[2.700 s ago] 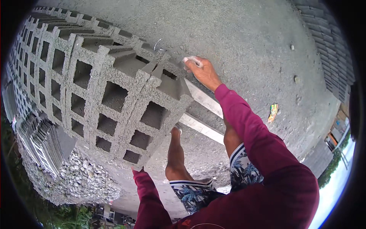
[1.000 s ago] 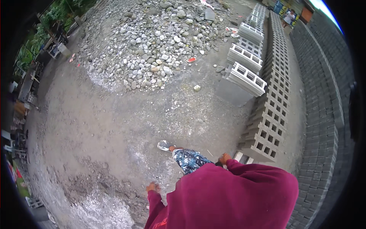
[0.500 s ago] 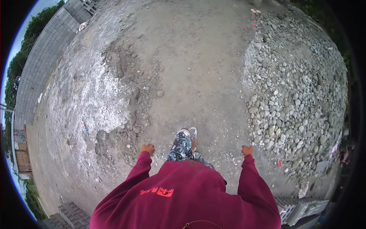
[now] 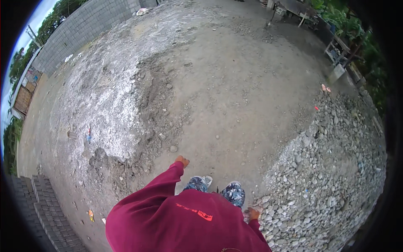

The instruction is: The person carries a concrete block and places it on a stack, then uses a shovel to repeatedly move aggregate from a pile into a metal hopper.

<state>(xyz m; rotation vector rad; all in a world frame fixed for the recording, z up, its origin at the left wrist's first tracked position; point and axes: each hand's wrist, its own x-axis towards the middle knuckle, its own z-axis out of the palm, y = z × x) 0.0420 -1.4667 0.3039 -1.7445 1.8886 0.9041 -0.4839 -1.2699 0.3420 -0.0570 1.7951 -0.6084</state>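
My left hand (image 4: 182, 161) swings forward of my body above the bare ground, its fingers curled in and nothing visible in them. Back at my right side hangs my right hand (image 4: 253, 213), over the near edge of a gravel pile (image 4: 310, 197). Its fingers are too small and blurred to read, and no object shows in it. Both arms are in the maroon sleeves of a sweatshirt (image 4: 180, 218). Below it, patterned trousers (image 4: 233, 194) and a light shoe (image 4: 208, 180) show, with my feet apart in a stride.
A pale, whitish heap of fine aggregate (image 4: 113, 109) spreads on the left. Stacked grey blocks (image 4: 54, 210) stand at the lower left, and a block wall (image 4: 92, 25) runs behind. Packed dirt (image 4: 235, 96) stretches ahead. Wooden benches (image 4: 298, 10) and a frame (image 4: 338, 50) stand far right.
My view has tilted up and turned, bringing benches and plants in at the far right. The left hand has swung forward, the right back. The gravel pile now lies nearer my right side.
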